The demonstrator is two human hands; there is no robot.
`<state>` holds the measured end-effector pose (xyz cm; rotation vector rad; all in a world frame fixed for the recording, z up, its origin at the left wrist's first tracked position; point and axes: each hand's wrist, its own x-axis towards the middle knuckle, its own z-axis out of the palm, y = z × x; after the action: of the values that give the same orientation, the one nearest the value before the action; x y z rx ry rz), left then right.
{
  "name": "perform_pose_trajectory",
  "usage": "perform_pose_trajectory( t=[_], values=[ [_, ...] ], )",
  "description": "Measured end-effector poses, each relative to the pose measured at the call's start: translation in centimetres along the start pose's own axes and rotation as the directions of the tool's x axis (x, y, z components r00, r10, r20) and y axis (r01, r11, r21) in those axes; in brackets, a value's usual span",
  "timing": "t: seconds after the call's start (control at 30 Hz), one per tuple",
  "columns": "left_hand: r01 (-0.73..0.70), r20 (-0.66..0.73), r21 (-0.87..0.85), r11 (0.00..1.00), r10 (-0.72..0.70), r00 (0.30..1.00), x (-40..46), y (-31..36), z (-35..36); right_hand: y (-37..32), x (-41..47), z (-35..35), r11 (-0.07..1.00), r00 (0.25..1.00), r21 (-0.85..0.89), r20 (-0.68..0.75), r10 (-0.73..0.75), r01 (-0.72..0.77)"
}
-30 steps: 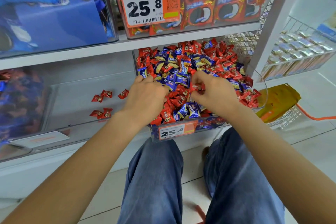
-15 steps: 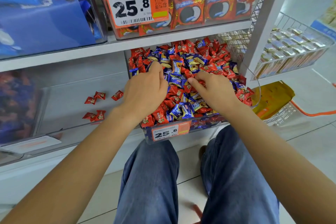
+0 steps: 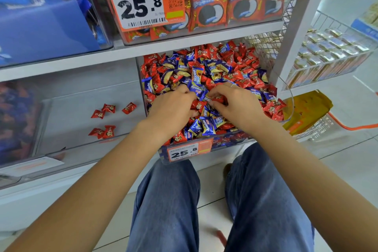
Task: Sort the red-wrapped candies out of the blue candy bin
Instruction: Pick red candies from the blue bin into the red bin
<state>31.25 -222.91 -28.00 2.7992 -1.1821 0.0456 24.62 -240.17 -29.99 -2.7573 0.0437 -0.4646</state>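
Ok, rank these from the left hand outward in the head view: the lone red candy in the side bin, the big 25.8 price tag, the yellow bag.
From the left hand:
1. Lone red candy, just to its left in the side bin.
2. Big 25.8 price tag, above on the upper shelf.
3. Yellow bag, far right, past the right hand.

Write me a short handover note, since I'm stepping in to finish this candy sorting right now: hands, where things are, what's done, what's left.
Left hand: fingers curled down into the candy pile; whether it holds a candy cannot be told.
Right hand: fingertips pinching at a red-wrapped candy near the pile's middle.
Mixed candy bin: red and blue wrappers are thoroughly mixed, right to the back.
Done: five sorted red candies lie in the clear bin to the left.
Left: many red candies remain among the blue-wrapped candies; keep picking them out and moving them left.
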Motion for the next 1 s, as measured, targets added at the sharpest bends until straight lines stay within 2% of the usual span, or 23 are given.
perform_pose_trajectory(
  t=[0.17, 0.23, 0.37, 0.5, 0.6, 0.67, 0.73, 0.8, 0.9, 1.0],
  values=[
    [0.029, -0.055, 0.044, 0.999, -0.027, 0.998, 0.8, -0.1, 0.4, 1.0, -0.3, -1.8, 0.994, 0.986, 0.097, -0.154, 0.056, -0.041],
    [0.024, -0.078, -0.003, 1.000, -0.024, 0.997, 0.7, -0.1, 0.1, 2.0, -0.5, -3.1, 0.989, 0.978, 0.122, -0.183, 0.100, -0.079],
    [0.016, -0.221, -0.142, 0.990, -0.047, 0.974, 0.3, -0.2, -0.5, 4.0, -0.9, -4.7, 0.987, 0.968, 0.067, -0.195, 0.156, -0.146],
    [-0.010, -0.238, -0.287, 0.958, -0.061, 0.969, 0.2, 0.0, -0.7, 4.8, -1.8, -5.0, 0.983, 0.966, -0.022, -0.193, 0.172, -0.180],
    [-0.037, -0.213, -0.351, 0.936, -0.041, 0.976, 0.4, 0.4, -0.6, 4.5, -2.5, -4.9, 0.982, 0.977, -0.021, -0.110, 0.182, -0.186],
    [-0.031, -0.167, -0.398, 0.917, -0.040, 0.985, 0.6, 0.6, -0.6, 3.9, -3.1, -4.8, 0.988, 0.988, 0.020, 0.013, 0.155, -0.155],
    [-0.013, -0.080, -0.386, 0.922, -0.019, 0.997, 0.6, 0.7, -0.5, 3.4, -3.6, -4.8, 0.993, 0.975, -0.006, 0.189, 0.118, -0.119],
    [0.009, 0.051, -0.305, 0.952, 0.007, 0.999, 0.5, 0.9, -0.6, 3.2, -3.8, -4.7, 0.993, 0.948, -0.093, 0.304, 0.098, -0.073],
    [0.025, 0.181, -0.133, 0.991, 0.000, 0.984, 0.5, 1.3, -0.6, 3.3, -4.0, -4.3, 0.988, 0.954, -0.143, 0.287, 0.092, -0.053],
    [0.020, 0.184, -0.052, 0.998, -0.011, 0.983, 0.9, 1.3, -0.6, 3.4, -4.1, -3.7, 0.994, 0.977, -0.103, 0.203, 0.060, -0.040]
  ],
)
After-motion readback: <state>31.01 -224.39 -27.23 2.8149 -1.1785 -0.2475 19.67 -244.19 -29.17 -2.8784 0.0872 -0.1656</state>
